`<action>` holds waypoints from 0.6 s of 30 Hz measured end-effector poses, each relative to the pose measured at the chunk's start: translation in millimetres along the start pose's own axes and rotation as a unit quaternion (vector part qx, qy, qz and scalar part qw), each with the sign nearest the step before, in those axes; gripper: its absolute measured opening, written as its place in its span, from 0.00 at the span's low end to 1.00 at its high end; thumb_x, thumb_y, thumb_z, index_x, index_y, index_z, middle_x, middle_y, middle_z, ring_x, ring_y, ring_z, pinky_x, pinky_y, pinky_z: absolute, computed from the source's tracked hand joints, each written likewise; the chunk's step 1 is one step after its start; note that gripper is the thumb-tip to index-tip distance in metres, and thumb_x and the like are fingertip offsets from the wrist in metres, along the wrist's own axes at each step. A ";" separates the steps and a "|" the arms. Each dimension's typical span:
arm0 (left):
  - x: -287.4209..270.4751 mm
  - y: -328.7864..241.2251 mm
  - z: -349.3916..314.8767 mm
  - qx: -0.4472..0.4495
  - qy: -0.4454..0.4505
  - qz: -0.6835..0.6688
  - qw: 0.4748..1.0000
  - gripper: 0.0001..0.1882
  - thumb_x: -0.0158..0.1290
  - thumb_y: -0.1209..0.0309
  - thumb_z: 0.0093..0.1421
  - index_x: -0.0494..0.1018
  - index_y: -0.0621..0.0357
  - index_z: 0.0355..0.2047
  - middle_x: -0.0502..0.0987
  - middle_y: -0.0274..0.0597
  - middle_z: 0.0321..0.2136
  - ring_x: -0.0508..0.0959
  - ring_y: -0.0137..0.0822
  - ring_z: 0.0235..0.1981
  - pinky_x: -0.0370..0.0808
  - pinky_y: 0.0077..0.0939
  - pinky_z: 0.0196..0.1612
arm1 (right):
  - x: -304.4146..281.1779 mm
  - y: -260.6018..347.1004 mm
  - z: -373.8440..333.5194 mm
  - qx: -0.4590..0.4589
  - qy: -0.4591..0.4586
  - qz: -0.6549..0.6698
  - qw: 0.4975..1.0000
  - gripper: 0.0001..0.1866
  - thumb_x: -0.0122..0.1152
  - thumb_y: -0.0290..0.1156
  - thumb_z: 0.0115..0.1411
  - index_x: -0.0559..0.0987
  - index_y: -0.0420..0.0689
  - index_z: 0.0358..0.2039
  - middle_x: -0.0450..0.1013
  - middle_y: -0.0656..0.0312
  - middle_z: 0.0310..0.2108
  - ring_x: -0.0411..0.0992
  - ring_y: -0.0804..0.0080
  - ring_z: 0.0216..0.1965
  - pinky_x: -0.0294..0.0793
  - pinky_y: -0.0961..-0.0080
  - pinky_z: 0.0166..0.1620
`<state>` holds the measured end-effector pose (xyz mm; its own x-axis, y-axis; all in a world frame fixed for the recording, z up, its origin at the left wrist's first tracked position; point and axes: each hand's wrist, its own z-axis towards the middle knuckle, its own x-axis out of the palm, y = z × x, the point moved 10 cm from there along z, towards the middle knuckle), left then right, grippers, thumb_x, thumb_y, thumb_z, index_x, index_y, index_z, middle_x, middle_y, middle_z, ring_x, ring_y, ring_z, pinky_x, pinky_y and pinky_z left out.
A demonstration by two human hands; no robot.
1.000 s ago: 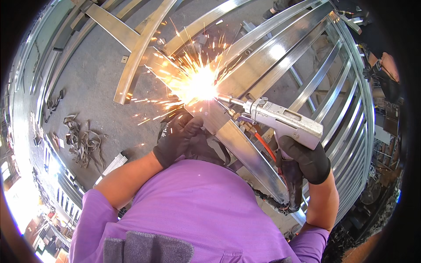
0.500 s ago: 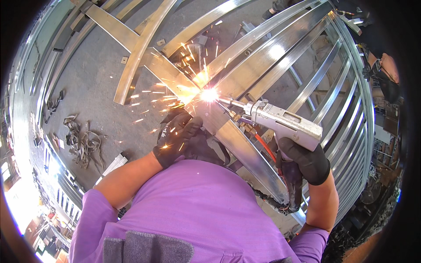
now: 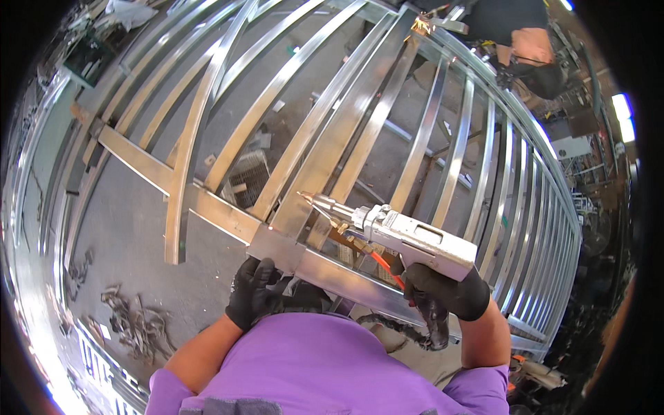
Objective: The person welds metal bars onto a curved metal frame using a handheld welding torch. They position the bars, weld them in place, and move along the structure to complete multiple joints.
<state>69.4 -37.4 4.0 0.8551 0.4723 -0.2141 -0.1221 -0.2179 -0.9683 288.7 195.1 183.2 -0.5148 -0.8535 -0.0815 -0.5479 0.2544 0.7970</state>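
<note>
My right hand (image 3: pixel 449 290), in a black glove, is wrapped around the grip of a silver handheld welding gun (image 3: pixel 422 242). An orange-red hose (image 3: pixel 386 266) runs beneath the gun. Its nozzle (image 3: pixel 308 198) points left, at a wide metal bar (image 3: pixel 332 162) of a large frame. No spark shows at this nozzle. My left hand (image 3: pixel 250 294), gloved in black too, is by the near edge of the joint where the bar meets the front rail (image 3: pixel 353 277). Its fingers are curled; whatever they hold, if anything, is hidden.
Many parallel metal bars (image 3: pixel 539 235) fill the frame to the right. A loose bar (image 3: pixel 183 200) crosses the rail at left. Tangled straps (image 3: pixel 138 321) lie on the floor. At the far right a co-worker (image 3: pixel 515 48) bends near sparks (image 3: pixel 420 25).
The bright flash and sparks at my gun's nozzle are gone. The nozzle has shifted onto the wide bar, away from the joint. My view has tilted up, showing more frame and the co-worker.
</note>
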 end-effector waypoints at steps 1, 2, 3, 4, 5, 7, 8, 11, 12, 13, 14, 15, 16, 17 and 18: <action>-2.0 3.2 -0.4 -0.007 0.003 0.007 1.000 0.17 0.59 0.61 0.75 0.76 0.65 0.48 0.82 0.44 0.35 0.81 0.36 0.31 0.80 0.34 0.38 | -1.4 -2.8 -7.9 -0.010 -0.026 0.020 0.999 0.15 0.67 0.34 0.74 0.81 0.38 0.54 0.80 0.64 0.34 0.76 0.78 0.27 0.77 0.77 0.30; -3.8 5.7 0.2 -0.012 0.006 0.013 1.000 0.17 0.59 0.59 0.76 0.77 0.65 0.47 0.83 0.43 0.35 0.82 0.32 0.33 0.80 0.32 0.40 | -0.6 -3.3 -15.1 -0.028 -0.051 0.049 0.997 0.14 0.66 0.33 0.74 0.81 0.38 0.54 0.80 0.64 0.33 0.76 0.78 0.27 0.77 0.76 0.30; -6.2 20.5 -1.1 -0.086 0.007 -0.024 0.996 0.20 0.56 0.55 0.78 0.78 0.64 0.45 0.83 0.40 0.34 0.82 0.31 0.34 0.80 0.31 0.41 | 1.8 -2.8 -21.8 -0.045 -0.076 0.079 0.993 0.14 0.65 0.33 0.75 0.81 0.38 0.54 0.80 0.63 0.33 0.76 0.78 0.27 0.77 0.76 0.30; -7.0 27.8 -3.1 -0.160 0.010 -0.061 0.985 0.24 0.53 0.51 0.80 0.79 0.63 0.42 0.83 0.38 0.33 0.81 0.29 0.35 0.80 0.30 0.43 | 1.5 -1.4 -31.3 -0.061 -0.101 0.109 0.987 0.13 0.64 0.33 0.75 0.81 0.38 0.53 0.80 0.62 0.33 0.76 0.77 0.26 0.77 0.76 0.30; -7.5 23.5 -2.6 -0.165 0.023 -0.069 0.984 0.24 0.53 0.51 0.80 0.79 0.63 0.43 0.83 0.38 0.34 0.81 0.29 0.35 0.80 0.29 0.43 | -0.8 -6.5 -41.6 -0.041 -0.091 0.078 0.992 0.14 0.64 0.33 0.75 0.81 0.38 0.54 0.80 0.61 0.33 0.78 0.76 0.27 0.78 0.75 0.30; -8.9 15.9 -1.3 -0.175 0.052 -0.085 0.979 0.24 0.53 0.50 0.80 0.80 0.63 0.44 0.83 0.38 0.35 0.81 0.29 0.36 0.80 0.29 0.44 | 2.7 -15.8 -59.6 -0.044 -0.118 0.119 0.985 0.14 0.64 0.33 0.75 0.80 0.38 0.55 0.81 0.61 0.34 0.79 0.75 0.28 0.78 0.75 0.31; -8.4 11.8 0.3 -0.186 0.078 -0.083 0.976 0.24 0.53 0.50 0.80 0.80 0.63 0.45 0.83 0.37 0.35 0.82 0.29 0.36 0.80 0.28 0.45 | 7.2 -21.3 -68.1 -0.046 -0.132 0.141 0.980 0.15 0.64 0.34 0.75 0.80 0.38 0.56 0.81 0.61 0.35 0.79 0.75 0.28 0.78 0.74 0.31; -8.8 -6.6 0.5 -0.194 0.192 -0.074 0.959 0.25 0.53 0.50 0.80 0.81 0.64 0.47 0.84 0.38 0.37 0.82 0.29 0.38 0.80 0.28 0.46 | 25.9 -41.5 -94.8 -0.046 -0.189 0.197 0.961 0.17 0.65 0.34 0.75 0.78 0.39 0.58 0.81 0.61 0.39 0.79 0.74 0.28 0.79 0.74 0.31; -7.3 -15.5 1.0 -0.174 0.254 -0.071 0.949 0.25 0.53 0.50 0.80 0.81 0.65 0.49 0.84 0.38 0.38 0.83 0.29 0.39 0.81 0.28 0.47 | 33.0 -51.7 -101.9 -0.041 -0.205 0.210 0.955 0.17 0.65 0.34 0.75 0.78 0.40 0.59 0.81 0.61 0.40 0.79 0.74 0.28 0.80 0.73 0.31; -5.9 -22.7 -3.9 -0.158 0.317 -0.065 0.933 0.25 0.52 0.50 0.80 0.81 0.65 0.50 0.84 0.39 0.38 0.83 0.29 0.40 0.81 0.28 0.47 | 39.4 -63.5 -110.5 -0.061 -0.242 0.215 0.944 0.19 0.65 0.35 0.75 0.77 0.40 0.60 0.82 0.60 0.42 0.80 0.73 0.29 0.81 0.72 0.32; -13.0 -21.1 -8.9 -0.174 0.353 -0.043 0.918 0.24 0.52 0.52 0.81 0.81 0.65 0.50 0.85 0.40 0.39 0.83 0.30 0.41 0.81 0.28 0.48 | 50.8 -86.1 -121.3 -0.039 -0.278 0.238 0.930 0.19 0.65 0.36 0.75 0.78 0.40 0.59 0.82 0.59 0.42 0.81 0.72 0.29 0.83 0.71 0.33; -20.1 -21.2 -8.6 -0.189 0.389 -0.020 0.901 0.23 0.52 0.54 0.81 0.81 0.65 0.51 0.85 0.41 0.41 0.83 0.31 0.42 0.81 0.29 0.49 | 65.7 -92.2 -131.7 -0.031 -0.301 0.253 0.919 0.18 0.65 0.36 0.75 0.78 0.39 0.59 0.82 0.58 0.42 0.81 0.72 0.29 0.83 0.71 0.32; -26.7 -19.0 -4.1 -0.200 0.426 0.002 0.882 0.22 0.52 0.56 0.81 0.81 0.65 0.52 0.85 0.42 0.42 0.84 0.31 0.43 0.81 0.29 0.50 | 78.9 -94.1 -139.5 -0.026 -0.326 0.266 0.907 0.17 0.65 0.36 0.75 0.78 0.39 0.58 0.83 0.58 0.43 0.81 0.72 0.29 0.83 0.70 0.32; -43.1 -28.7 13.6 -0.121 0.422 -0.014 0.898 0.19 0.52 0.59 0.81 0.82 0.65 0.53 0.85 0.42 0.43 0.84 0.32 0.44 0.80 0.30 0.51 | 95.0 -102.3 -147.8 0.001 -0.345 0.270 0.899 0.17 0.64 0.35 0.76 0.78 0.38 0.57 0.83 0.57 0.42 0.81 0.71 0.28 0.84 0.70 0.31; -64.5 -37.0 30.1 -0.044 0.416 -0.033 0.908 0.17 0.52 0.63 0.80 0.82 0.64 0.53 0.85 0.43 0.45 0.84 0.32 0.45 0.80 0.30 0.53 | 110.0 -100.7 -154.6 -0.014 -0.370 0.246 0.896 0.16 0.63 0.34 0.76 0.79 0.38 0.57 0.83 0.57 0.41 0.81 0.71 0.28 0.84 0.70 0.31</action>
<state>3.5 -34.1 49.8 0.9485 -0.3126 0.0510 -0.0464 -0.2965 -0.9539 389.2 5.2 186.5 -0.9912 -0.1032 -0.0828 -0.1235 0.4970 0.8589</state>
